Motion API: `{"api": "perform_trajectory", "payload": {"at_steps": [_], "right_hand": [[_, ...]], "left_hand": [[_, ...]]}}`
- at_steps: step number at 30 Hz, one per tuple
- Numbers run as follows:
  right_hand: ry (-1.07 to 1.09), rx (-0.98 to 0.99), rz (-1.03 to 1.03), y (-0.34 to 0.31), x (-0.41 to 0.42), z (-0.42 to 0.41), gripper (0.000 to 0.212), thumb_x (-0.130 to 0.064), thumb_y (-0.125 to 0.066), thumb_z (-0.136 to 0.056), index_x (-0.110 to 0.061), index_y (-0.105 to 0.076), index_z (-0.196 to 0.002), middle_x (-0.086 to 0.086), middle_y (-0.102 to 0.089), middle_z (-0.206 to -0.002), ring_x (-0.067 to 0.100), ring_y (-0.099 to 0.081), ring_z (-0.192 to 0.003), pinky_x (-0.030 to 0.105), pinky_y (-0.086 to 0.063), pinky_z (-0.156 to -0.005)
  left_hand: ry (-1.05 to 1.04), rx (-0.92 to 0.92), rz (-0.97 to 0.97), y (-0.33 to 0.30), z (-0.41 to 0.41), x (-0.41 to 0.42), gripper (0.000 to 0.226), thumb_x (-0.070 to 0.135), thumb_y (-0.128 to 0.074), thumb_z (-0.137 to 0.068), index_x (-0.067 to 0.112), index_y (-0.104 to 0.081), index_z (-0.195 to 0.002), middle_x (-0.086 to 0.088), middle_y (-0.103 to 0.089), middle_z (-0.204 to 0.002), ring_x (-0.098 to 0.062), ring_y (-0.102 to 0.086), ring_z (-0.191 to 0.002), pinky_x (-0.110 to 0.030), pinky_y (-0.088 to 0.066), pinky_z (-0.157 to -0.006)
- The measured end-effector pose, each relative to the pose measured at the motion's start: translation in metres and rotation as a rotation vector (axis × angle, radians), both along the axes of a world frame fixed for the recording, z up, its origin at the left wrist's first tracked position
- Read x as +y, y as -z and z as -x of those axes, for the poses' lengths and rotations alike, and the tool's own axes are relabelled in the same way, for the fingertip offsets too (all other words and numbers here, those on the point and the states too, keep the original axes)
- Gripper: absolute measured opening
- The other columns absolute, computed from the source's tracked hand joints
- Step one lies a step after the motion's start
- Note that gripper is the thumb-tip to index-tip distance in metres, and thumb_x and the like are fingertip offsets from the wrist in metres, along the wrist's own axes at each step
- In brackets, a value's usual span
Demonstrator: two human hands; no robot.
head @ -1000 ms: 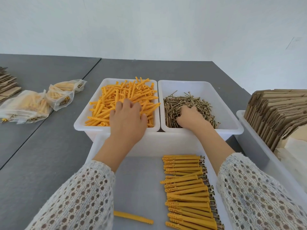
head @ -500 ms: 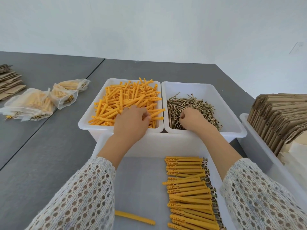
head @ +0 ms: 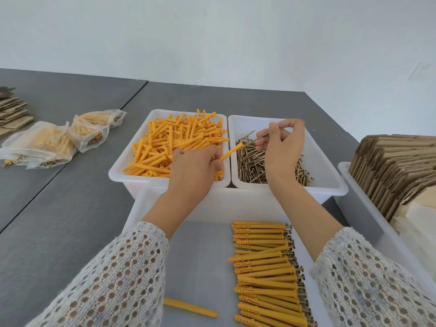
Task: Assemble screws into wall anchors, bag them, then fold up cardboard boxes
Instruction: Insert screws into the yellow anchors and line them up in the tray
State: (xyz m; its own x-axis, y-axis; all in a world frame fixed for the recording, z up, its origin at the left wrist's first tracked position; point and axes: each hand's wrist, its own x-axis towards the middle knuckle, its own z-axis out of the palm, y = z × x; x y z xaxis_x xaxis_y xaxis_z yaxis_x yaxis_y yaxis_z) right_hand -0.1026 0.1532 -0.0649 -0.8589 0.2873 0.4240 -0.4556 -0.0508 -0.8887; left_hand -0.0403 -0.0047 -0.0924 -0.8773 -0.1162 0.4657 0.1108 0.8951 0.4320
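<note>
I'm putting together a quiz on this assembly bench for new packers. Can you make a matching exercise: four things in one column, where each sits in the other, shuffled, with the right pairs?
Things:
1. loose screws
2. flat cardboard boxes
3. filled bags
4. finished anchors

Places:
A. on the grey table, far left
B. near tray, laid in a row
C. far right-hand bin, beside the loose anchors
D. standing on edge in the bin at the right edge

Pairs: 1-C, 2-D, 3-A, 4-B
</note>
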Motion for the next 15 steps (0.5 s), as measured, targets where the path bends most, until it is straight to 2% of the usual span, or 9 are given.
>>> {"api": "perform_trajectory", "payload": {"at_steps": [5, 9, 12, 15], "right_hand": [[0.022, 0.059, 0.014, -0.0034, -0.0028, -0.0054, 0.011, -0.008, -0.043, -0.103, -0.012, -0.043, -0.092, 0.017, -0.068, -0.075, 0.021, -0.061, -0.053, 0.029, -0.052, -0.052], [0.057, 0.032, 0.035, -0.0048, -0.0011, -0.0047, 0.012, -0.009, -0.042, -0.104, -0.013, -0.043, -0.092, 0.018, -0.069, -0.076, 0.023, -0.062, -0.055, 0.033, -0.055, -0.056], [0.057, 0.025, 0.050, -0.0047, -0.0005, -0.0037, 0.012, -0.010, -0.042, -0.104, -0.012, -0.042, -0.093, 0.019, -0.068, -0.077, 0.022, -0.061, -0.054, 0.032, -0.054, -0.055], [0.041, 0.024, 0.049, -0.0040, -0.0008, -0.0033, 0.011, -0.010, -0.042, -0.104, -0.011, -0.042, -0.093, 0.020, -0.068, -0.078, 0.023, -0.061, -0.056, 0.032, -0.055, -0.057]], "left_hand": [[-0.026, -0.008, 0.006, 0.0010, 0.0008, -0.0003, 0.009, 0.028, -0.055, -0.100, 0.029, -0.063, -0.095, 0.009, -0.072, -0.079, -0.015, -0.060, -0.074, -0.034, -0.026, -0.094], [-0.029, -0.013, 0.005, 0.0008, 0.0006, -0.0002, 0.010, 0.028, -0.055, -0.099, 0.029, -0.063, -0.095, 0.009, -0.072, -0.079, -0.015, -0.061, -0.075, -0.032, -0.024, -0.092], [-0.035, -0.013, 0.004, 0.0004, 0.0005, 0.0000, 0.010, 0.027, -0.054, -0.099, 0.029, -0.063, -0.094, 0.009, -0.071, -0.078, -0.014, -0.061, -0.076, -0.030, -0.021, -0.089], [-0.041, -0.031, 0.004, -0.0004, 0.0009, 0.0004, 0.010, 0.028, -0.054, -0.100, 0.029, -0.063, -0.096, 0.009, -0.071, -0.079, -0.015, -0.061, -0.078, -0.032, -0.024, -0.092]]}}
